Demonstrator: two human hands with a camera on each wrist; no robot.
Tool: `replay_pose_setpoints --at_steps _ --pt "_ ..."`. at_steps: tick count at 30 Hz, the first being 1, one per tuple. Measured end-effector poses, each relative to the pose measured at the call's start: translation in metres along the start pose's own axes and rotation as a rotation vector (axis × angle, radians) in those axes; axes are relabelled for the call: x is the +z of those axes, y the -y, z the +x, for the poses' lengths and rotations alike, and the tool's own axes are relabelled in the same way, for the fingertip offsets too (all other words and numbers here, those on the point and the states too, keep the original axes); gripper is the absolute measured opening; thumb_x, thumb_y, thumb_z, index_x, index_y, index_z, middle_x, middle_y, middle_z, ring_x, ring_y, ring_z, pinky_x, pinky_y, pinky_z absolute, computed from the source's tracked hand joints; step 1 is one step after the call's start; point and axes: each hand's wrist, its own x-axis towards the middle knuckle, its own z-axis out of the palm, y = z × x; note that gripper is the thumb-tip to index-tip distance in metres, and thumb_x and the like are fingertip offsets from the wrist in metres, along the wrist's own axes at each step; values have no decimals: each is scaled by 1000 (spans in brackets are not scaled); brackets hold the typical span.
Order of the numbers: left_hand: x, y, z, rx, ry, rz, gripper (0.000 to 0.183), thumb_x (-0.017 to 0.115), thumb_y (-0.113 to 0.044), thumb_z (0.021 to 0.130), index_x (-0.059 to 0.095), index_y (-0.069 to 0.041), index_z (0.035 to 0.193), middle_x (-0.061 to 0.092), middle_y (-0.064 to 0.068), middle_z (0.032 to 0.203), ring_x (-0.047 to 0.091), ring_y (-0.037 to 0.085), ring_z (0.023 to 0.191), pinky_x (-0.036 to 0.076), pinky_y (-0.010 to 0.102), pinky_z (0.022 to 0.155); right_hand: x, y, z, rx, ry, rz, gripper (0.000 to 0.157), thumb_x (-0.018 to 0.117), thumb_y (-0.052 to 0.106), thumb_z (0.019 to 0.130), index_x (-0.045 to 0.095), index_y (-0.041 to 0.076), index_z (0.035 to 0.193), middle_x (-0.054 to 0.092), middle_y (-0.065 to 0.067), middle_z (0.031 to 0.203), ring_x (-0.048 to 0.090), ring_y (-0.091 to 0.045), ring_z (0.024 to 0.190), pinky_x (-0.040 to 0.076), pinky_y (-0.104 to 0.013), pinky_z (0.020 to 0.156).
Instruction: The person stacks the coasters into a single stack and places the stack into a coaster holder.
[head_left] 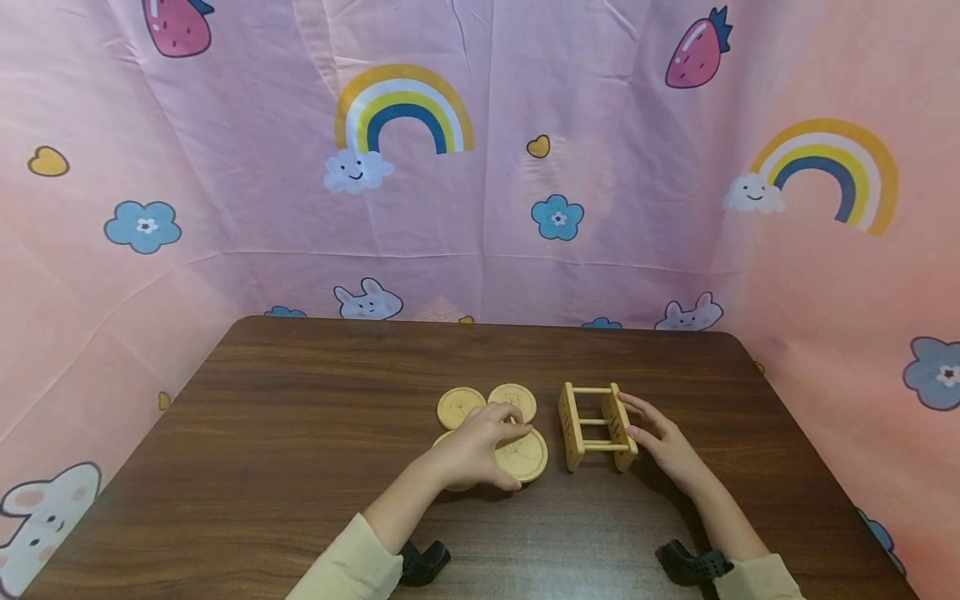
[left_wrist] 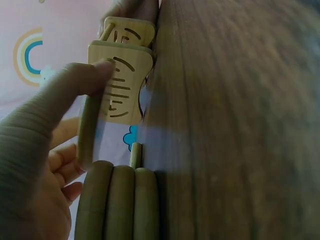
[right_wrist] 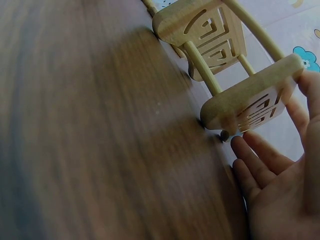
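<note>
A round wooden coaster (head_left: pixel 522 457) with a carved line pattern is in my left hand (head_left: pixel 480 454), which pinches it by the rim between thumb and fingers. In the left wrist view this coaster (left_wrist: pixel 90 127) stands on edge to the camera, raised off the table. More coasters (head_left: pixel 461 407) lie behind and under the hand, partly hidden by it. To their right stands a small wooden rack (head_left: pixel 594 446), two cut-out side panels joined by rods. My right hand (head_left: pixel 667 446) touches the outer face of its right panel (right_wrist: pixel 265 107) with extended fingers.
Everything stands on a dark wood-grain table (head_left: pixel 300 433). A pink printed cloth (head_left: pixel 495 208) hangs behind it and along both sides. Black wrist straps (head_left: pixel 423 564) show at both cuffs.
</note>
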Motion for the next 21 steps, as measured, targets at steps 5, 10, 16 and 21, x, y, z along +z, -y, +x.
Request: replay_pose_setpoints --at_steps 5,10,16,21 --pt "-3 -2 -3 -5 -21 -34 80 88 -37 63 59 -9 133 46 -6 118 40 13 115 30 40 101 0 -1 -1 7 2 6 49 54 11 98 39 2 144 42 -26 140 46 -4 117 41 -22 90" --pt "-8 -2 -7 -16 -43 -64 80 88 -37 63 59 -9 133 45 -6 119 40 15 113 33 39 96 -1 -1 -1 0 -1 -2 49 54 11 98 40 3 144 42 -25 140 46 -4 117 41 -22 89" --pt "-13 1 -15 -12 -89 -106 79 89 -34 61 61 -7 130 45 -6 118 40 14 108 36 39 92 -1 -1 -2 1 2 -6 49 54 11 98 39 2 144 42 -24 141 45 -15 123 41 -26 92" --pt "-17 4 -21 0 -124 -124 78 90 -32 59 63 -5 127 47 -5 116 42 15 111 37 40 95 0 -1 0 2 -1 -33 49 53 13 99 39 4 145 41 -24 141 38 -38 127 37 -53 96"
